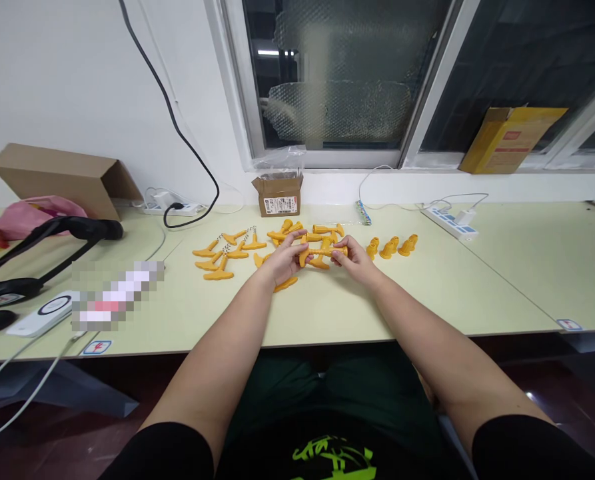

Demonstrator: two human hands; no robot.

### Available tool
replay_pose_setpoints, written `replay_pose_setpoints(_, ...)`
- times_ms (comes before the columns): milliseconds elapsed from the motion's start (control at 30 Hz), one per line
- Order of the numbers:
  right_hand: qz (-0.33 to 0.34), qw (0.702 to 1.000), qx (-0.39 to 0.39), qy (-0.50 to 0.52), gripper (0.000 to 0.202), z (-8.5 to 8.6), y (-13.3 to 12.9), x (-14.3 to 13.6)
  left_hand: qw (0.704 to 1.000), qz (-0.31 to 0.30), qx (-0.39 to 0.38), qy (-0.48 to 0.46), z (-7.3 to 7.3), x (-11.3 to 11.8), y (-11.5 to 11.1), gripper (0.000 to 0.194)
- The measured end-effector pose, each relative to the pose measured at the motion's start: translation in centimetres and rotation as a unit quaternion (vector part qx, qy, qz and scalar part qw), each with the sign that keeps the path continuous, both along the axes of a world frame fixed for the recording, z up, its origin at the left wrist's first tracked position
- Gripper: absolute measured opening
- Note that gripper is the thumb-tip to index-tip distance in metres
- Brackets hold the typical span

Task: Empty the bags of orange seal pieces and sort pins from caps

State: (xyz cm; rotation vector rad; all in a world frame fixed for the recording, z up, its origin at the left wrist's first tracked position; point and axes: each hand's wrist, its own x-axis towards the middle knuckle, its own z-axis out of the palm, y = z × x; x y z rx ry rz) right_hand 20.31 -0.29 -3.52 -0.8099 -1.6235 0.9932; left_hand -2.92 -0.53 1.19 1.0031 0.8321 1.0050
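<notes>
My left hand point(281, 263) is closed around a yellow T-shaped corkscrew handle point(304, 254). My right hand point(356, 261) pinches a yellow flared sleeve point(341, 251) at the other end, in line with the handle; whether the two parts are joined I cannot make out. Left of my hands lie several yellow T-handles point(219, 273) with metal spirals. Behind and partly under my hands is a pile of yellow corkscrew parts point(288, 227), some hidden by my fingers. To the right, several yellow sleeves point(388, 249) stand in a short row.
A small cardboard box point(279, 197) stands behind the parts by the wall. Power strips point(450, 222) with cables lie along the back. On the left are a black strapped frame point(84, 229), a white charging pad point(47, 312) and a larger open carton point(57, 175).
</notes>
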Motion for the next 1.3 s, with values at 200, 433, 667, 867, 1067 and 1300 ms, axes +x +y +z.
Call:
replay_pose_setpoints(200, -0.046, 0.991, 0.076, -0.1, 0.039, 0.1, -0.2, -0.1, 0.998, -0.042, -0.029, -0.024, 0.1, 0.5, -0.4, 0.041)
replay_pose_setpoints(433, -0.069, 0.954, 0.231, -0.181, 0.028, 1.5, -0.7, -0.4, 0.991, -0.055, -0.119, -0.041, 0.6, -0.1, -0.3, 0.027)
replay_pose_setpoints(667, -0.071, 0.968, 0.187, -0.153, 0.034, 1.4, -1.2, -0.4, 0.993, -0.055, -0.094, 0.055, 0.3, -0.6, 0.0, 0.035)
replay_pose_setpoints(867, -0.051, 0.991, -0.105, 0.068, 0.058, 0.7, 0.2, 0.3, 0.968, 0.024, 0.193, 0.157, -0.7, -0.4, 0.0, 0.057)
replay_pose_setpoints(1067, 0.018, 0.974, -0.204, 0.099, 0.064, 1.0, 0.5, 1.0, 0.948, 0.061, 0.259, 0.173, -1.3, 0.0, 0.5, 0.04)
replay_pose_setpoints(1300, -0.015, 1.0, -0.02, 0.002, 0.054, 1.3, -0.6, 0.0, 0.962, 0.176, 0.154, 0.138, -1.2, -0.4, 0.9, 0.035)
